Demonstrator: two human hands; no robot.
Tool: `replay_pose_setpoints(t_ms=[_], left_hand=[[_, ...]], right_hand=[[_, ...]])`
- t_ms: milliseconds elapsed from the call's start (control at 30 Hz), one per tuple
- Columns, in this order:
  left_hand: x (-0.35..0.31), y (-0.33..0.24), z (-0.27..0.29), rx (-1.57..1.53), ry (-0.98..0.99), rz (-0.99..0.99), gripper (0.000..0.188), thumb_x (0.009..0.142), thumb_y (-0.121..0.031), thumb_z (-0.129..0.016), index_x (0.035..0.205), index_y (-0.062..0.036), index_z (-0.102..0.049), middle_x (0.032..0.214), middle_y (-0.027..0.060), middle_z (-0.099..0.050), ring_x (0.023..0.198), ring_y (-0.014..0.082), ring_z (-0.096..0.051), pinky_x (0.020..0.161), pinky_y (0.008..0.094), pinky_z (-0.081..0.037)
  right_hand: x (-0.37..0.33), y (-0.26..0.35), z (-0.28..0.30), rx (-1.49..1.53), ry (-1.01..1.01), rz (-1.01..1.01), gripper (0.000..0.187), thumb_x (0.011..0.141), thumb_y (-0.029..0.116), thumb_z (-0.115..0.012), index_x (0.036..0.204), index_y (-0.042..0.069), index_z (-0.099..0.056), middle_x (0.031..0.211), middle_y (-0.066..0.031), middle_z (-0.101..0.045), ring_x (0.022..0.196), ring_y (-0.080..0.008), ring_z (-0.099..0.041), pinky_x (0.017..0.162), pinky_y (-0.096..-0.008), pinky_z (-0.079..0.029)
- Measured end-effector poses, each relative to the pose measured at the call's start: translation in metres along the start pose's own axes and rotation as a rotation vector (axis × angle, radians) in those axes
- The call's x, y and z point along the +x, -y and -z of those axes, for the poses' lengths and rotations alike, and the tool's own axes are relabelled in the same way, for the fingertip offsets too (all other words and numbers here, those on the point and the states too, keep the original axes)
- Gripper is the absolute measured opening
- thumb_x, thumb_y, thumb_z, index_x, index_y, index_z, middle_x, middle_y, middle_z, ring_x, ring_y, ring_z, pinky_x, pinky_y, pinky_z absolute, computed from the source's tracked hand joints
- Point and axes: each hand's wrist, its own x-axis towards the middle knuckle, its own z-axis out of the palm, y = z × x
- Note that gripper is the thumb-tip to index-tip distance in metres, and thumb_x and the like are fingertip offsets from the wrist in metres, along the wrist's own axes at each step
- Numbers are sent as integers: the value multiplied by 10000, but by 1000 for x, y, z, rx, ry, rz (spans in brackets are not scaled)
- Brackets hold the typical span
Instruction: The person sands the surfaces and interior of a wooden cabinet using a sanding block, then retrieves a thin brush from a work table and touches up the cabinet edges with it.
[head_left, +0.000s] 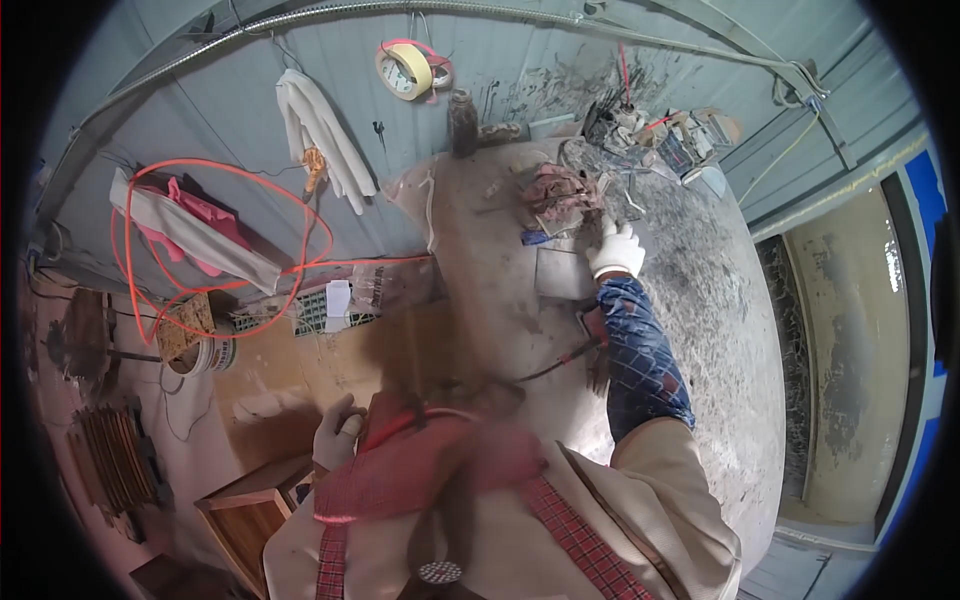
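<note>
My right hand, in a white glove, reaches over the worktable with its fingers stretched apart. Its fingertips are at the near right edge of a crumpled reddish-brown rag; I see nothing gripped in them. Beneath and beside that hand lies a flat grey square piece. My left hand, in a pale glove, is low beside my body and away from the table. Its fingers are loosely bent and apart, with nothing visible in them. A blue patterned sleeve covers my right forearm.
Dirty rags and small boxes crowd the table's far end. A dark bottle-shaped object stands near the wall. An orange hose loops at left, above a bucket. A wooden cabinet is by my left side. Tape rolls hang above.
</note>
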Motion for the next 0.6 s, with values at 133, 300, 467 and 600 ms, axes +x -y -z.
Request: replay_pose_setpoints(t_ms=[133, 300, 467, 600], left_hand=[[45, -22, -33, -54, 91, 117, 436, 945, -104, -558, 1363, -24, -465, 1134, 117, -639, 933, 157, -609, 824, 282, -516], [109, -57, -88, -57, 282, 189, 462, 955, -147, -558, 1382, -15, -443, 1153, 105, -627, 939, 149, -605, 848, 292, -509], [212, -94, -176, -304, 538, 291, 559, 947, -289, -610, 1396, -23, -409, 1194, 127, -605, 946, 185, -605, 752, 299, -495], [293, -115, -259, -357, 596, 420, 557, 944, -346, -618, 1386, -68, -423, 1156, 82, -604, 882, 176, -577, 702, 300, -480]], right_hand=[[49, 8, -7, 177, -182, 262, 986, 587, 360, -853, 1453, 270, -390, 1511, -157, -325, 1362, -400, -342, 1076, -508, -345], [88, 60, -5, 33, -10, 334, 1052, 553, 422, -858, 1463, 357, -336, 1536, -128, -268, 1408, -432, -234, 1112, -622, -199], [115, 64, -27, 79, 171, 414, 823, 612, 405, -807, 1368, 315, -497, 1264, -118, -549, 1194, -354, -509, 1026, -510, -388], [126, 45, -60, 157, 16, 502, 389, 683, 369, -760, 1039, 232, -679, 1062, -93, -626, 1000, -320, -595, 875, -433, -488]])
